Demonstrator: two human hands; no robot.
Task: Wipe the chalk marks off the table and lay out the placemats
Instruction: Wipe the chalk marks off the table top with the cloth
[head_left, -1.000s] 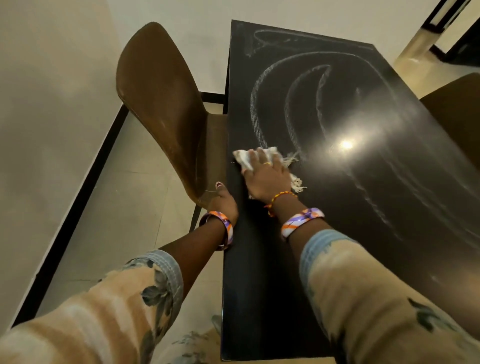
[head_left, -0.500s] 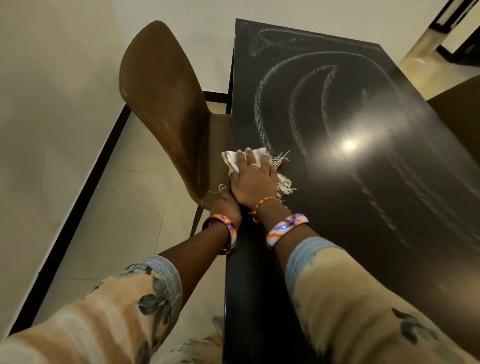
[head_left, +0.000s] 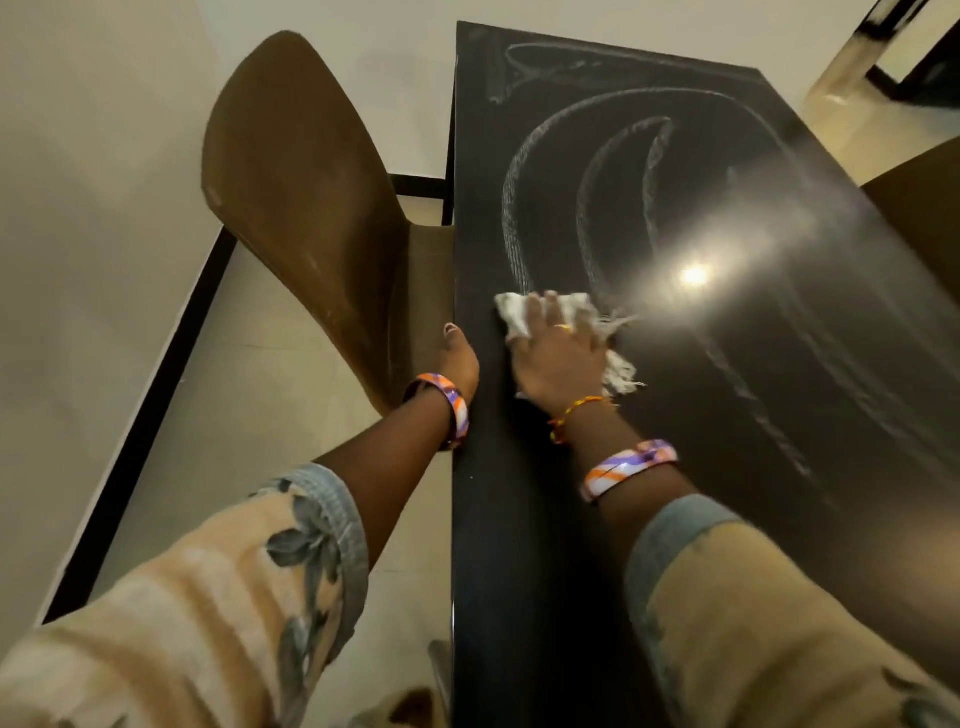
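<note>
Head cam: right hand (head_left: 558, 358) presses flat, fingers spread, on a white cloth (head_left: 571, 332) on the black table (head_left: 779, 415), chalk marks (head_left: 514, 223) just beyond it. Left hand (head_left: 460, 364) holds the table edge; can't really see its fingers.

Both arms reach forward — the right hand (head_left: 558, 358) lies flat, fingers spread, pressing down; the left hand (head_left: 460, 358) seems hooked over an edge, thumb up.

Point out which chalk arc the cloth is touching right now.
The outermost chalk arc, nearest the table's left edge: its lower end runs into the white cloth under the right hand. The inner arcs end farther right.
</note>
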